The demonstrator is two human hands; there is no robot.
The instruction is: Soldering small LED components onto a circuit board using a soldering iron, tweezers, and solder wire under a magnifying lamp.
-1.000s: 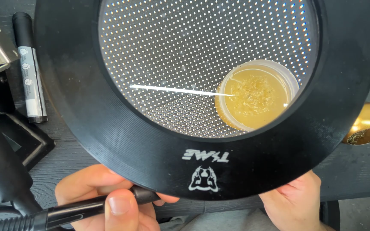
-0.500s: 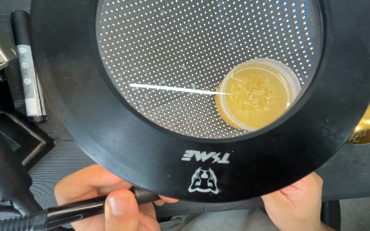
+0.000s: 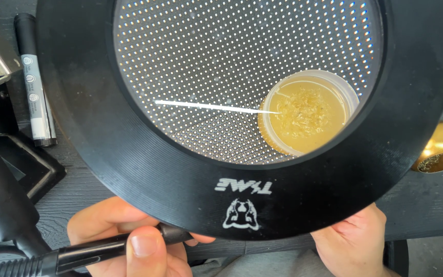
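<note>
Left hand (image 3: pixel 124 241) pinches the black handle (image 3: pixel 93 251) of the big ring magnifier (image 3: pixel 180 174), w/ a marker (image 3: pixel 36 82) lying far left on the surface. Through the lens, a thin needle (image 3: pixel 216 107) points into the small dish (image 3: pixel 308 112) of yellow liquid, right of centre. Right hand (image 3: pixel 355 243) is mostly under the rim, grip can't tell; best keep the tip steady & lens level, imo.

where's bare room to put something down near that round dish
Free: the dotted surface left of and above the round dish, seen through the black ring. Crowded: the left edge, with the marker and black stand.
</note>
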